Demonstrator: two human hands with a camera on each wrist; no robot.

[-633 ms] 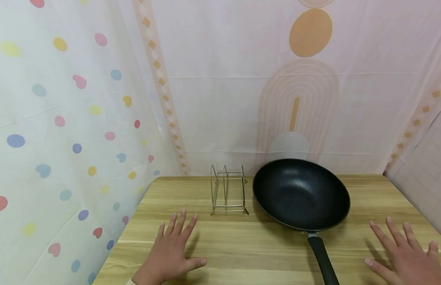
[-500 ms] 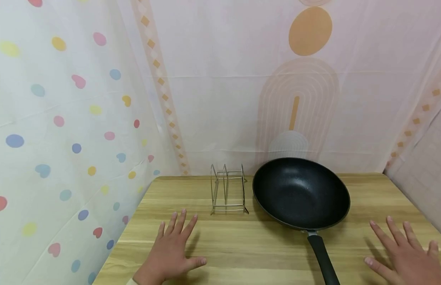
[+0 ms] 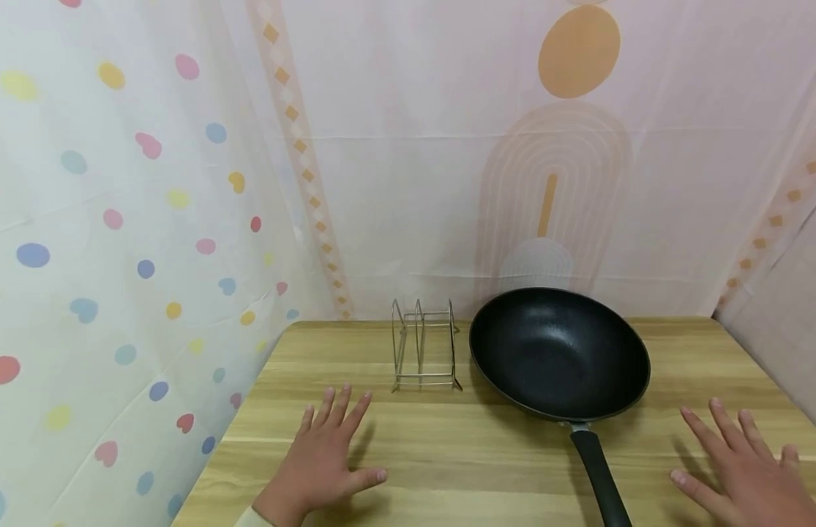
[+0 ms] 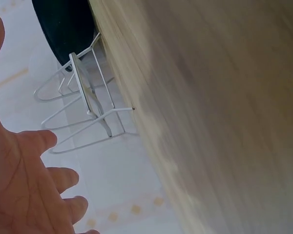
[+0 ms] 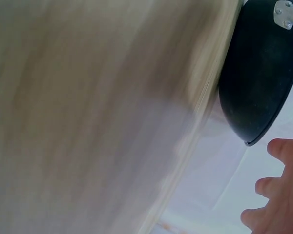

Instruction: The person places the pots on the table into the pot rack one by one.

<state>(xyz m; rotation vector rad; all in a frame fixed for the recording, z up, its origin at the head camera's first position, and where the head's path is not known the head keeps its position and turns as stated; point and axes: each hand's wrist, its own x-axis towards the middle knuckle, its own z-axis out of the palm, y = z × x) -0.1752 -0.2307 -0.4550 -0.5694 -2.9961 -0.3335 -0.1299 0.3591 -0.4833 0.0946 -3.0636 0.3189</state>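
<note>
A black frying pan (image 3: pixel 559 359) with a deep bowl sits at the right of the table, its black handle (image 3: pixel 600 476) pointing toward the front edge. Left of the pan stands a small wire rack (image 3: pixel 424 379) with upright loops. My left hand (image 3: pixel 322 465), palm down with fingers spread, hovers over the wood in front of the rack and holds nothing. To the right of the pan handle, my right hand (image 3: pixel 750 468) is likewise spread and holds nothing. In the right wrist view its fingertips appear below the pan's side (image 5: pixel 259 73).
The wood-grain table (image 3: pixel 447 446) reaches back to a pale patterned curtain (image 3: pixel 408 183). A curtain with coloured dots (image 3: pixel 131 322) hangs along the left side, and a pale wall covering (image 3: pixel 792 315) borders the right.
The head view has tilted down very slightly, so the scene sits a little higher in it. Both hands stay spread, with hardly any shift; rack and pan stand where they were.
</note>
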